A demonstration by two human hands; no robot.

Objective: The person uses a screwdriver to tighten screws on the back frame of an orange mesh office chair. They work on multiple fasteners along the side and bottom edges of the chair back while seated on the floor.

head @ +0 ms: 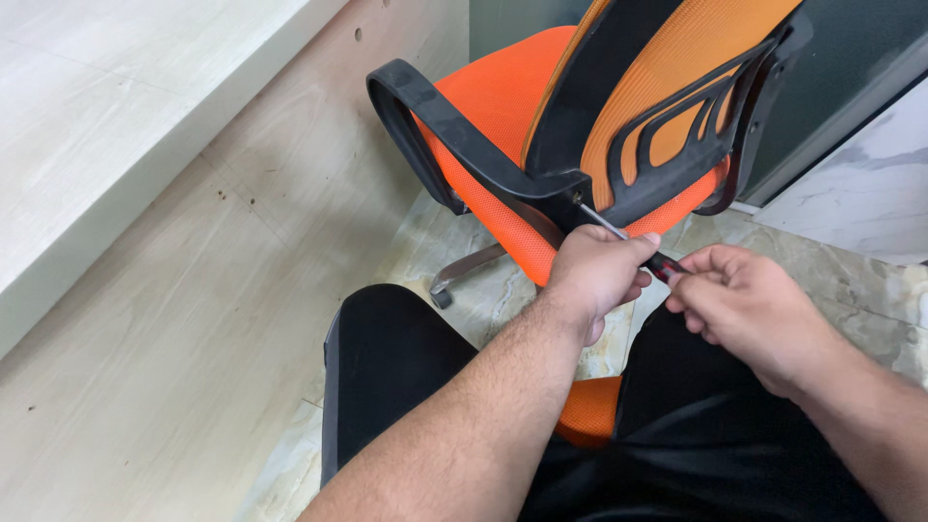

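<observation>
Left hand [597, 275] fisted around screwdriver [628, 246] shaft, guiding near tip. Right hand [749, 309] just right of it, fingers pinched on dark red-black handle end. Tool long axis runs from near-right handle up to far-left tip. Tip sits at screw spot [577, 200] on black armrest bracket [541, 188], just above left hand. Left hand nearer bracket. Orange mesh chair [503, 97] lies tipped, far side; pale wood panel [193, 290] left.
</observation>
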